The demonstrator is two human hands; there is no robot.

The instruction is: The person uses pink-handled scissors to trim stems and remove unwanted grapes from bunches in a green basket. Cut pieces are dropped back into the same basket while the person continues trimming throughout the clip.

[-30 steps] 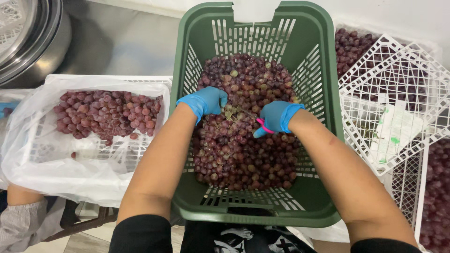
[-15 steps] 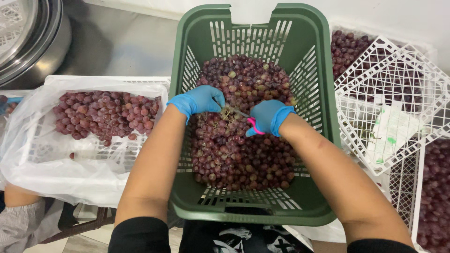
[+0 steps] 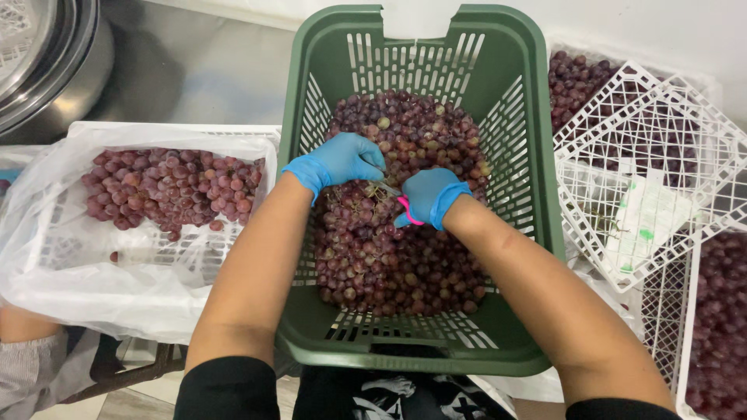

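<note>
We see only the pink handles of the scissors (image 3: 405,210) under the right hand (image 3: 430,194); the blades run toward ten o'clock and vanish among stems, so we cannot tell what they touch. The fingertips of the left hand (image 3: 342,159) are tucked into the grapes (image 3: 397,264), hiding the grip. The green basket (image 3: 537,194) conceals how deep the fruit lies. At nine o'clock, the steel pot (image 3: 54,70) is cut off by the frame's edge, as is the crate of grapes (image 3: 720,327) at four o'clock. The print on the white label (image 3: 642,225) is too small to read. A grey sleeve (image 3: 31,373) at seven o'clock is mostly out of frame.
</note>
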